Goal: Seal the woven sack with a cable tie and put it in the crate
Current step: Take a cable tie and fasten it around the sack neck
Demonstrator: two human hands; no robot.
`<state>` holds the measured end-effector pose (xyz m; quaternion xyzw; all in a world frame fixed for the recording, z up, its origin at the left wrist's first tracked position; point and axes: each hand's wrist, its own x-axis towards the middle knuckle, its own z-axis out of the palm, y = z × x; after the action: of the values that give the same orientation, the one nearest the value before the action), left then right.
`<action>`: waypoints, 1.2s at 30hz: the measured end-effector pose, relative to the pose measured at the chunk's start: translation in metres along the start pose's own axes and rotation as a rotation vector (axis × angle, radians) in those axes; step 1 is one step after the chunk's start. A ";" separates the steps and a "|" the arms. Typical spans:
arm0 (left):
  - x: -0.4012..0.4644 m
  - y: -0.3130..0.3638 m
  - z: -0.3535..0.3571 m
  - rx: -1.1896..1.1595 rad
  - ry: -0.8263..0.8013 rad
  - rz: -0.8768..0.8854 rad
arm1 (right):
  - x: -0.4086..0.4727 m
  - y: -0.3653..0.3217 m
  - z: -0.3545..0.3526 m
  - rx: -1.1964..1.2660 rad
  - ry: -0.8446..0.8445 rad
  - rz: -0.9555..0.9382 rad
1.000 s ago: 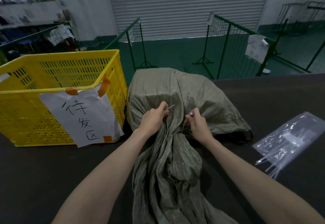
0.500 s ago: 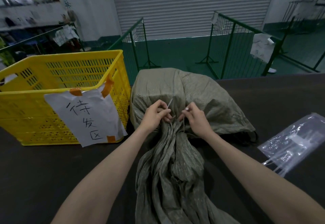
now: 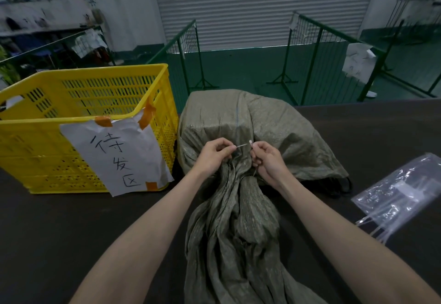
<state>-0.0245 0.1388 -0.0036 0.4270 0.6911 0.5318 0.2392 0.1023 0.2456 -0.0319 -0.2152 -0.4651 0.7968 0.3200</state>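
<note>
A grey-green woven sack (image 3: 241,122) lies on the dark table, its bulky end away from me and its gathered neck running toward me. A thin white cable tie (image 3: 242,146) goes around the neck. My left hand (image 3: 213,157) pinches the tie's pointed tail. My right hand (image 3: 268,160) pinches the tie's head end, and the two ends meet just above the bunched neck. The tie's loop under the fabric is hidden. The yellow slatted crate (image 3: 78,112) stands to the left of the sack, open at the top.
A white paper sign (image 3: 117,151) with handwritten characters is taped to the crate's front. A clear plastic bag of spare cable ties (image 3: 401,196) lies at the table's right. Green metal barriers (image 3: 319,60) stand beyond the table's far edge.
Both hands have risen a little at the neck and brought the tie's two ends together, the tail now pointing right toward the head end. The sack and crate stay in place.
</note>
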 end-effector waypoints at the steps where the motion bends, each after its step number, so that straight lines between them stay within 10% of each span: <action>1: 0.000 0.000 0.001 0.001 -0.001 0.001 | 0.000 0.000 0.001 0.007 0.001 0.008; 36: 0.006 -0.003 0.004 0.048 -0.028 0.072 | 0.001 -0.020 0.008 -0.318 -0.022 0.105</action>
<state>-0.0254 0.1454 -0.0068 0.4645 0.6847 0.5172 0.2191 0.1028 0.2490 -0.0110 -0.2783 -0.5770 0.7311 0.2348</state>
